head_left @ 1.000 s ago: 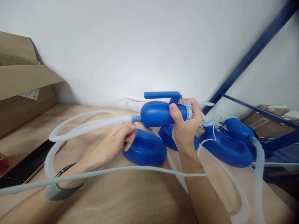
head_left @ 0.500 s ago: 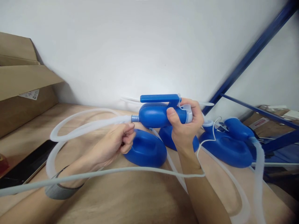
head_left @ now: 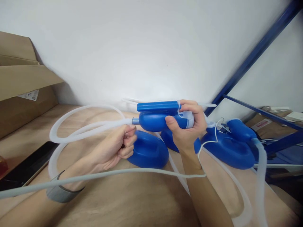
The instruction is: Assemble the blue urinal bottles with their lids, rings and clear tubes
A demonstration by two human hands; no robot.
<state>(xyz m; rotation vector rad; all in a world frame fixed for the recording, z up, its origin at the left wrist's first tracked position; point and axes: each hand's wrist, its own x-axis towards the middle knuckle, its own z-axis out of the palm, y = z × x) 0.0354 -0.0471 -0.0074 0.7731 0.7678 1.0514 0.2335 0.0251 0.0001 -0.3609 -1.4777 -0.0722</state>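
A person's right hand (head_left: 187, 129) clamps a blue pump (head_left: 153, 119) by its white-capped end, level above the wooden table (head_left: 132, 198). The left hand (head_left: 115, 146), fingers curled together, touches the ribbed hose (head_left: 94, 127) beside the pump's nozzle. 3 blue units (head_left: 148, 153) lie beneath.

My right hand (head_left: 187, 129) holds the bottle (head_left: 153, 121) above the counter (head_left: 132, 201). My left hand (head_left: 113, 148) is just left of it, gripping the hose (head_left: 94, 128) that joins the bottle's left end. A container (head_left: 149, 151) lies on the counter under the bottle, and another container (head_left: 227, 151) lies farther right, beside the rack (head_left: 255, 52). A cardboard box (head_left: 21, 94) stands far left.
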